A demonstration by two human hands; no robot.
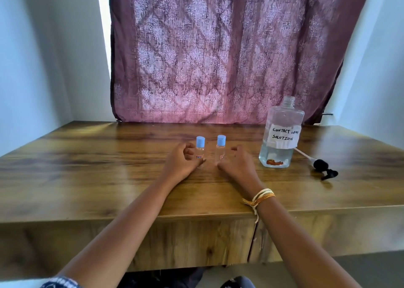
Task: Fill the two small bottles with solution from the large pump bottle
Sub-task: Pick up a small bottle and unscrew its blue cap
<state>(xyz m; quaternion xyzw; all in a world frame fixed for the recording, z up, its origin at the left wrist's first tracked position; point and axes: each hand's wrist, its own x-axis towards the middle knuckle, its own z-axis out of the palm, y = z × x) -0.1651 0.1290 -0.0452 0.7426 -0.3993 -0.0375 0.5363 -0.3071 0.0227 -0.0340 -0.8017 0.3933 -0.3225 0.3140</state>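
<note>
Left hand [182, 162]: loosely curled, empty, fingertips at left small bottle [200, 151] | Right hand [237, 163]: half-open, empty, beside right small bottle [220, 149] | Both capped, upright between hands | Pump head [323, 168]: lying right | Large bottle [281, 134]: uncapped, far right of right hand.
</note>
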